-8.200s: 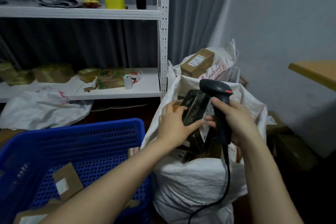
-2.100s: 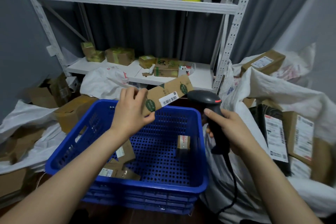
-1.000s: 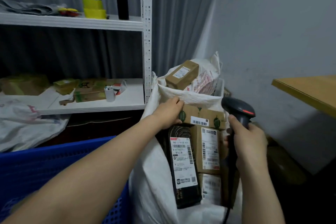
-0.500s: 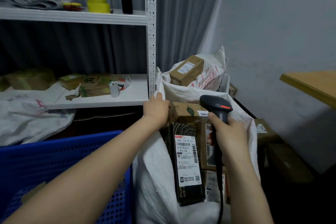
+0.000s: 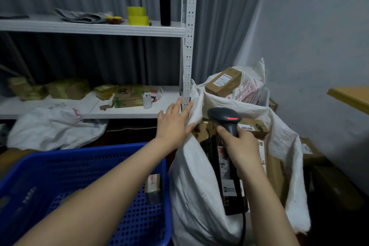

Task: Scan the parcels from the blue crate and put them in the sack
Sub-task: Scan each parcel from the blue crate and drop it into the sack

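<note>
Left grip (image 5: 173,124): wide, fingers straight, laid on the sack (image 5: 191,185) rim, likely so that the mouth is held apart.
Right grip (image 5: 241,146): wrapped round the scanner (image 5: 223,118), held ready above the sack.
Parcel (image 5: 153,187): seen in the blue crate (image 5: 69,166), lower left, judged not yet scanned.

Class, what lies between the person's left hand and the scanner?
In the head view, the rim of the white sack lies between the left hand and the scanner.

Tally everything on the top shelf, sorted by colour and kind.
Yellow rolls: 2, one stacked on the other
Black bottle: 1
Grey cloth: 1
Red-and-yellow small item: 1, too small to identify
Dark flat item at the left edge: 1
Total: 6
</note>
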